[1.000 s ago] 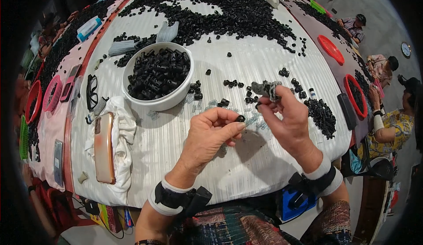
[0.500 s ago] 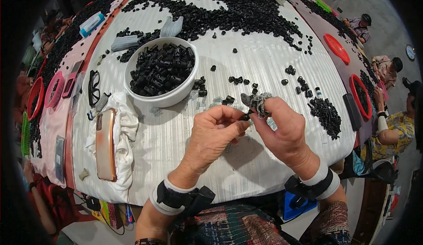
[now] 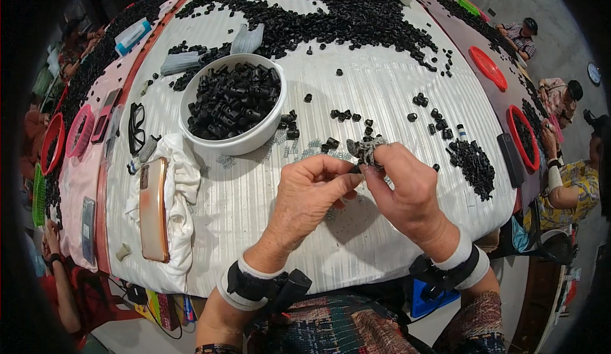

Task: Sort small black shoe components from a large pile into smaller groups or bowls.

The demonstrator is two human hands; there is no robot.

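pinching a small black part [image 3: 356, 169] in narrow fingers, the left hand [image 3: 309, 193] is just beside the right hand [image 3: 410, 188], whose grip i cannot tell.

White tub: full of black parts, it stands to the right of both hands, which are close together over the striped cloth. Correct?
No, the side is wrong: the head view shows the white tub, full of black parts, beyond and to the left of the left hand and right hand. The rest holds.

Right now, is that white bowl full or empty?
Full, or nearly: black parts fill the white bowl up to about its rim.
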